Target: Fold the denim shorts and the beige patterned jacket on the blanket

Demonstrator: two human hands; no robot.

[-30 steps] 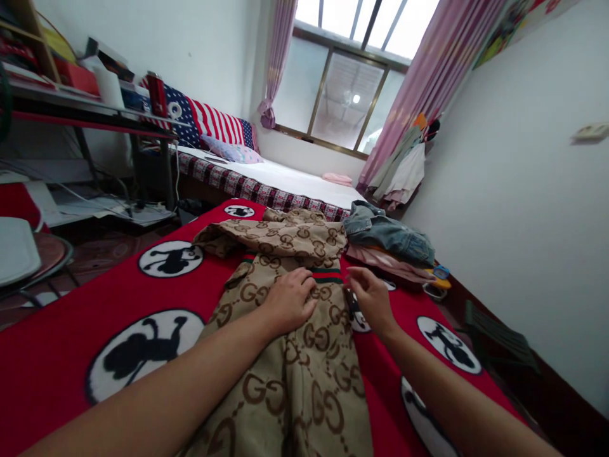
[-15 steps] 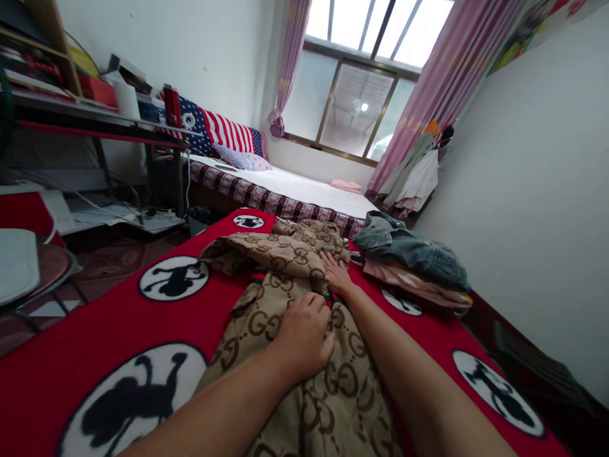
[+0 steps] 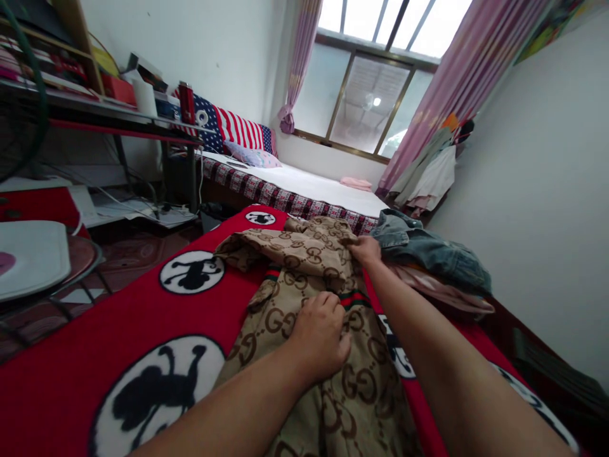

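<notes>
Left hand (image 3: 323, 333): laid palm-down on the tan monogram garment (image 3: 304, 298), fingers curled loosely together and pressing the cloth flat, not pinching it. Right hand (image 3: 365, 249): extended well beyond the left, fingers closed on the far right edge of the garment; the fingertips are buried in the fabric, so the exact pinch cannot be confirmed.

The garment lies on the red blanket (image 3: 95, 330) with its long axis running from the near edge of the view away toward the second bed (image 3: 314, 187). Its bunched far end sits beyond the left hand and under the right, so the right hand is nearer to it.

Just right of the right hand: a denim piece (image 3: 428, 251) atop folded clothes. The garment's near end is cut off by the frame.
</notes>
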